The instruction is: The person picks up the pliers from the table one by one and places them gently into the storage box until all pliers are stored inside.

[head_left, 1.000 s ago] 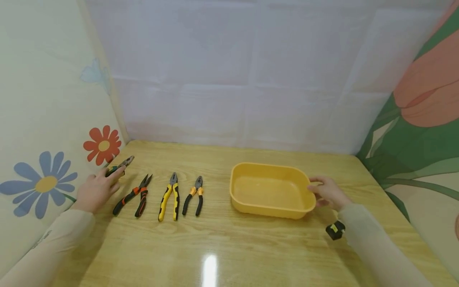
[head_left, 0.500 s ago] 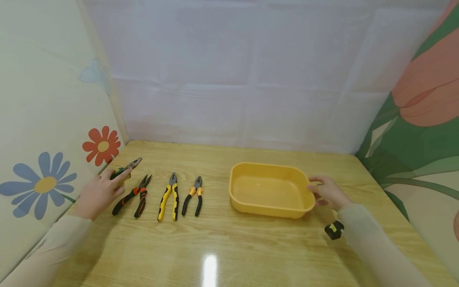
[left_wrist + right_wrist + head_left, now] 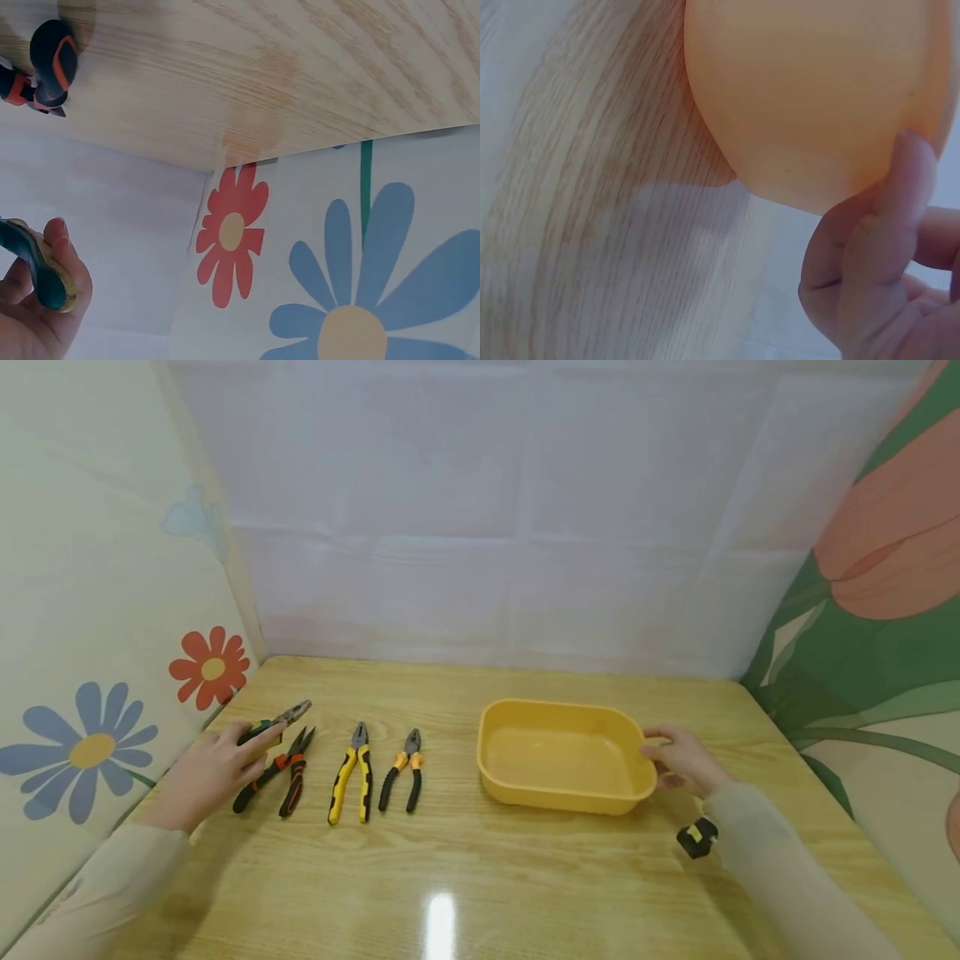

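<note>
My left hand (image 3: 206,777) holds pliers (image 3: 294,713) with green and yellow handles at the table's left, their metal nose pointing away to the right. The left wrist view shows a handle (image 3: 48,281) of these pliers lying between thumb and fingers. Just right of this hand lie spread long-nose pliers (image 3: 294,787) with black and red handles. At the right, my right hand (image 3: 690,762) grips the right end of a yellow plastic basin (image 3: 558,795). Up close in the right wrist view, the thumb presses on the wall of the basin (image 3: 802,97).
Combination pliers with yellow and black handles (image 3: 344,785) and smaller orange-and-black pliers (image 3: 388,788) lie in a row left of the basin. A small black and yellow tape measure (image 3: 697,837) sits near my right forearm. Cloth walls border the wooden table (image 3: 480,868).
My left hand has moved to the right with the green and yellow pliers, which are now closer to the long-nose pliers. The right hand and the basin stay put.
</note>
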Available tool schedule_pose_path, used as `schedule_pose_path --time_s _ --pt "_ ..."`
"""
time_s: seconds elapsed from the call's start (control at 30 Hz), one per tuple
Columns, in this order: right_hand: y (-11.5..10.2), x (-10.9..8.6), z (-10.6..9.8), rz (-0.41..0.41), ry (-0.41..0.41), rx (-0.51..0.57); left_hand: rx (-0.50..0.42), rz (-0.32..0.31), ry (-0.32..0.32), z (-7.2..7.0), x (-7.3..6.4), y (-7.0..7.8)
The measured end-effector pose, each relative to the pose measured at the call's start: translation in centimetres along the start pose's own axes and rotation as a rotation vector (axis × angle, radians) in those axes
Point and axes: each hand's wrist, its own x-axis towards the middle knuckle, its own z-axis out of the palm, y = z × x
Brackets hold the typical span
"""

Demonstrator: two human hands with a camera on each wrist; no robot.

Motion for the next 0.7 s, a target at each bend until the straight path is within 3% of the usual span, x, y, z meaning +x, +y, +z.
schedule_pose_path --time_s 0.1,0.2,0.47,0.7 --pt "0.0 0.0 0.1 -0.004 -0.003 0.011 -0.009 -0.004 0.006 -0.1 0.2 0.4" --pt "-0.1 0.0 0.2 -0.001 0.002 0.007 -0.025 -0.067 -0.010 -0.2 0.4 1.0" --pt "-0.7 -0.3 0.4 0.013 0.014 -0.021 -0.074 -0.209 -0.160 -1.1 1.1 2.5" --pt "-0.6 -0.2 0.3 0.015 0.015 -0.026 -0.082 -0.250 -0.220 -1.4 2.1 3.8"
